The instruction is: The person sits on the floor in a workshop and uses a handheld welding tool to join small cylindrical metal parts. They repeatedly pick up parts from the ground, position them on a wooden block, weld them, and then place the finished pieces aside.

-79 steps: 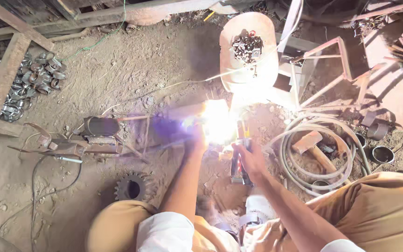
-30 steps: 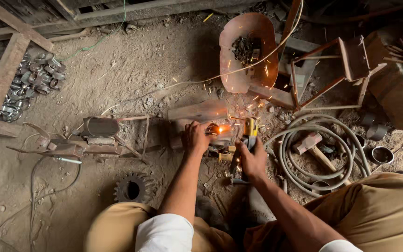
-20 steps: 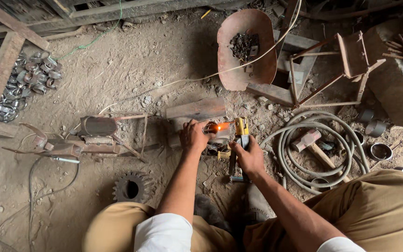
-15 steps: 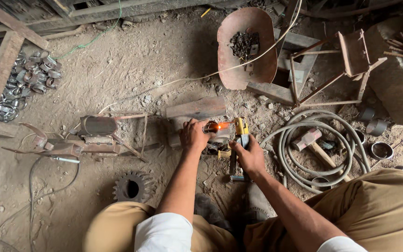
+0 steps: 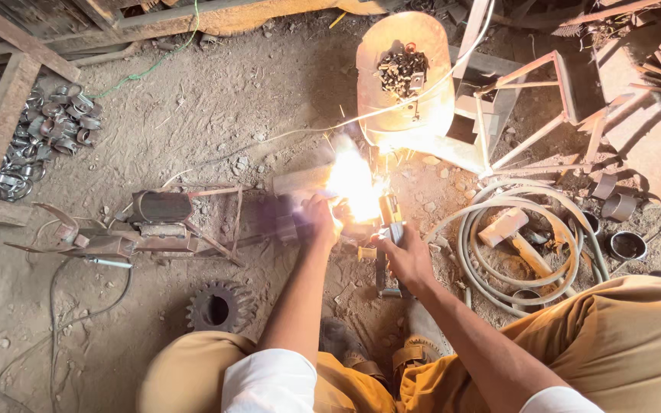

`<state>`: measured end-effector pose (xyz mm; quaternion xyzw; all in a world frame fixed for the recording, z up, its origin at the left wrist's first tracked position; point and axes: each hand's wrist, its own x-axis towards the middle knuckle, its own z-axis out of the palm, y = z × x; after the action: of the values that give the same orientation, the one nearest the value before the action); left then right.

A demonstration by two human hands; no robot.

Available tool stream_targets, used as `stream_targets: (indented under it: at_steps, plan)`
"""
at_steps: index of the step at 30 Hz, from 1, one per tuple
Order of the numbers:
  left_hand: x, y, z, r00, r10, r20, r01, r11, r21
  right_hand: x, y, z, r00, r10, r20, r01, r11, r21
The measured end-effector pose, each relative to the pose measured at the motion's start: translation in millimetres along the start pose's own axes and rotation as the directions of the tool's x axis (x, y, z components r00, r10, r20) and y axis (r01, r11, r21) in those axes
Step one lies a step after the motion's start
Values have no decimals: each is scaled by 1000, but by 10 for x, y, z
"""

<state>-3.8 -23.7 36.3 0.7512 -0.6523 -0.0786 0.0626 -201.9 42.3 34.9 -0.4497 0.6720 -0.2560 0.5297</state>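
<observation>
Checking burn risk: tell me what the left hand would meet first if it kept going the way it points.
The left hand points up and right, so it would likely first meet the bright welding flare, close ahead of it; glare hides the depth.

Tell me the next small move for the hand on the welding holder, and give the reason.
Probably keep the right hand steady and creep the electrode holder along the joint: the arc flash is burning bright beside the left hand, which steadies the small metal workpiece on the dirt floor.
</observation>
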Motion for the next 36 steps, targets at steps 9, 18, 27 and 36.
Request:
stream_targets:
  at_steps: [9, 18, 27, 36]
  plan:
    - [-34, -22, -26, 998, 54, -23, -52, 996, 67, -88, -75, -6, 1000, -22, 11, 21, 997, 77]
    - [-54, -16, 15, 1000, -3, 31, 8, 989, -151, -12, -60, -60, 972, -72, -222, 139, 943, 302]
    - [-24, 143, -188, 987, 32, 160, -26, 999, -39, -33, -34, -55, 952, -102, -288, 200, 921, 335]
    - [34, 258, -261, 983, 90, 161, -96, 995, 33, -16, -26, -87, 953, -99, -286, 202, 911, 358]
